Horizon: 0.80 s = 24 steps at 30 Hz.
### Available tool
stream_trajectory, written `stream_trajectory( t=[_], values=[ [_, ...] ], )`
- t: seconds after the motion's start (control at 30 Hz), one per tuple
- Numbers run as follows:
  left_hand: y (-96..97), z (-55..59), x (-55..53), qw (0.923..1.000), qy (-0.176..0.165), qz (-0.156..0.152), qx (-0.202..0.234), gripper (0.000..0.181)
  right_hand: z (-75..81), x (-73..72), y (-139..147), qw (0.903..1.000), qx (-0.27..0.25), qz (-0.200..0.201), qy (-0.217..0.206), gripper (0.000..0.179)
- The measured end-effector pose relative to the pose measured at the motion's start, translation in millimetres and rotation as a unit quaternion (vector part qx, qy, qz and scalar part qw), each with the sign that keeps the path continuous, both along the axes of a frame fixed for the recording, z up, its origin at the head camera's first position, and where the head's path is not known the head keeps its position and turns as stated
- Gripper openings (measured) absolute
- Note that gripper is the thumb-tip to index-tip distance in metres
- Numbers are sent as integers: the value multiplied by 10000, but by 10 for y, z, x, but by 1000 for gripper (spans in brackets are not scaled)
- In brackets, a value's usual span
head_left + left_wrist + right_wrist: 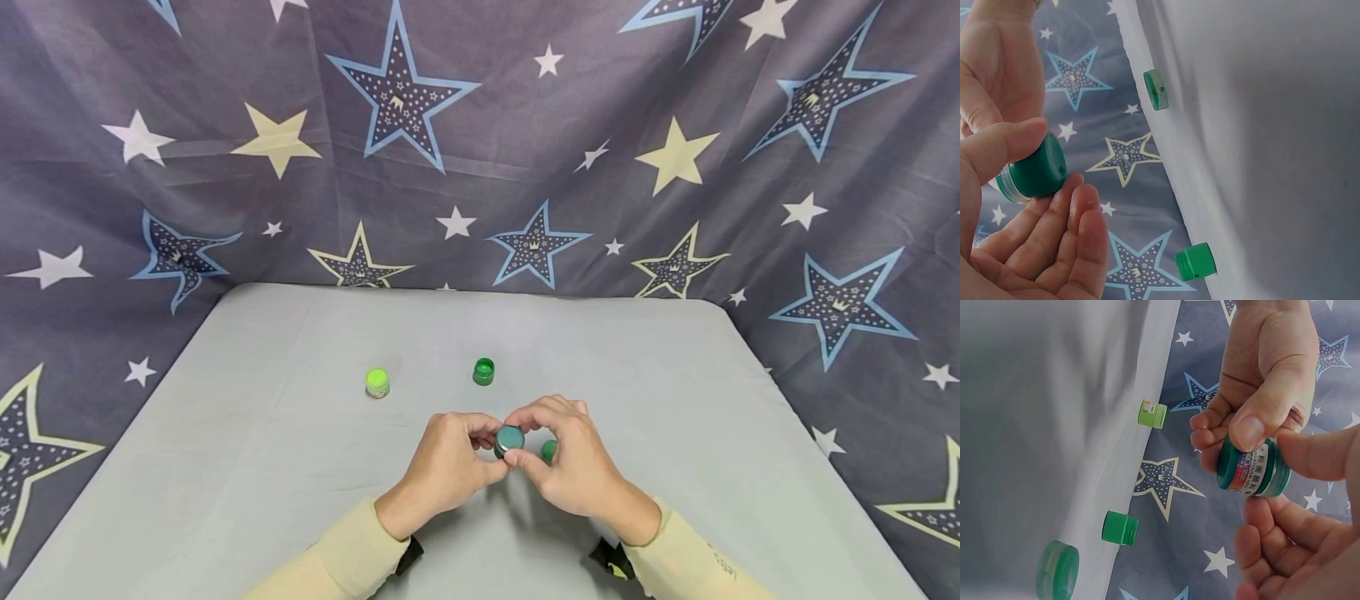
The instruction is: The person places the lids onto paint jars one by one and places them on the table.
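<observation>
A small dark green paint jar (510, 440) is held between both hands, just above the table. My left hand (448, 462) pinches it from the left, thumb on the label side in the right wrist view. From the other side my right hand (573, 462) pinches the jar's clear-rimmed end with thumb and fingertips. The label with print shows on the jar (1250, 469) in the right wrist view. Partly hidden behind my right hand lies a green round lid (549, 452), seen more fully as a lid (1058, 572) standing out in the right wrist view.
An open green jar (483, 372) stands beyond the hands on the grey table (285, 467). To its left is a lime green jar (377, 383) with its lid on. A star-patterned cloth (465, 192) hangs behind and beside the table.
</observation>
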<state>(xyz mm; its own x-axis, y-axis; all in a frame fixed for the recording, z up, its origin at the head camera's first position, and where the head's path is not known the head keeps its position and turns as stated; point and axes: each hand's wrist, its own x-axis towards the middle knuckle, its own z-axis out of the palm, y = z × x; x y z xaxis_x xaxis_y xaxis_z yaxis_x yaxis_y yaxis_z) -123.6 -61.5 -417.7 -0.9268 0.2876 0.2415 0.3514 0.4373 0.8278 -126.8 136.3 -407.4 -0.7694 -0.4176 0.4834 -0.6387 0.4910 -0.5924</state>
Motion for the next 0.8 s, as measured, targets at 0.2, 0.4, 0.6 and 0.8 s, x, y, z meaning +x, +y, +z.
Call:
stream_trajectory(
  t=[0.2,0.4,0.6,0.8],
  values=[
    [5,-5,7,10000,5,39,18,19,-12,-4,1,10000,14,-49,10,31],
    [9,-13,5,9999,-7,-15,136,18,-14,-1,9,10000,20,-7,58,32],
    [-7,-13,-12,9998,178,-56,16,19,-6,2,20,9999,46,-34,82,36],
    [-34,-5,-27,9996,263,-15,-57,20,6,-10,26,9997,38,-137,181,35]
  ],
)
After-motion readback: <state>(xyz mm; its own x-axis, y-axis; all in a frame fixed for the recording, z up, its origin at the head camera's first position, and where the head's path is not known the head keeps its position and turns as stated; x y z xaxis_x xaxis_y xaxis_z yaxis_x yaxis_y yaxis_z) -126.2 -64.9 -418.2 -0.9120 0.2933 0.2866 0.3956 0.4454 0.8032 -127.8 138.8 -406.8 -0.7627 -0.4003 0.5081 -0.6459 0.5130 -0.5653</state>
